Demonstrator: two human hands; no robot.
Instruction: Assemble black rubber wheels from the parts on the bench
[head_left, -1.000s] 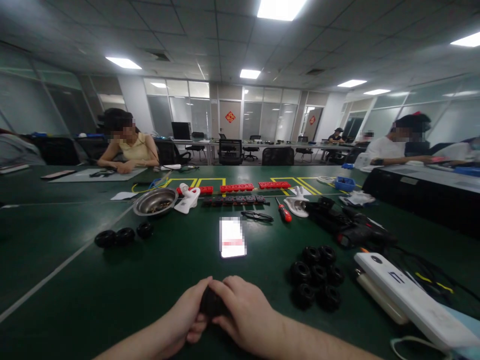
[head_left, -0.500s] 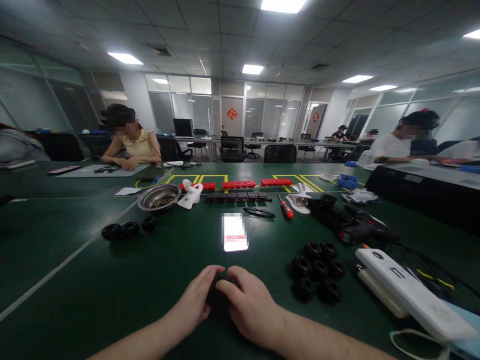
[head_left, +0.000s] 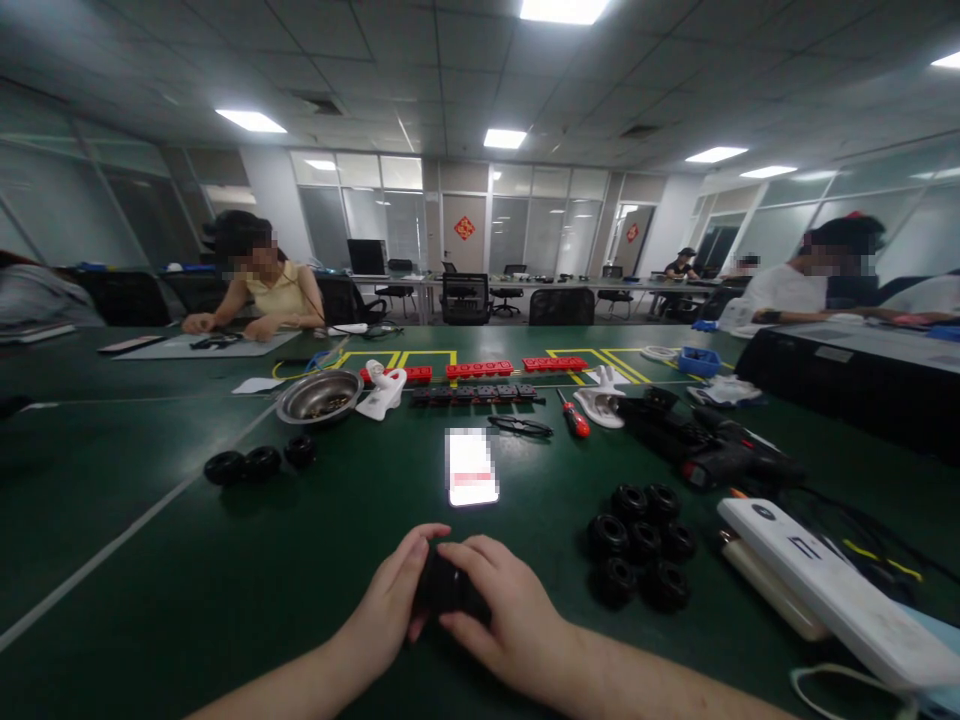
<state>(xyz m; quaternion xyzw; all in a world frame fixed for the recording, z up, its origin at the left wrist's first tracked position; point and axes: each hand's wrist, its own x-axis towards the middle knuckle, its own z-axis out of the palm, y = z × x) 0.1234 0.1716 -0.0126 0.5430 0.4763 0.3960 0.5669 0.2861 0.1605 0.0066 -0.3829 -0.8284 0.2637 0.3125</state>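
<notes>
Close in front of me, a black wheel (head_left: 441, 582) is clasped between my two hands, partly hidden by the fingers. My left hand (head_left: 396, 590) presses on its left side with fingers together. Curled over its right side is my right hand (head_left: 504, 600). Several more black wheels (head_left: 643, 540) lie grouped to the right of my right hand, some showing a hole in the middle. On the left, three like them (head_left: 262, 462) stand in a row. Just beyond my hands a lit phone (head_left: 472, 468) lies flat.
Farther back are a metal bowl (head_left: 319, 397) with small parts, red trays (head_left: 478, 370), a black slotted strip (head_left: 476, 394), glasses (head_left: 520, 427) and a screwdriver (head_left: 574, 416). A black power tool (head_left: 701, 440) and a white device (head_left: 825, 590) lie right. People sit at both sides.
My right hand has shifted its fingers round the wheel, its thumb moving lower, so more of the black surface shows. The left hand stays against it.
</notes>
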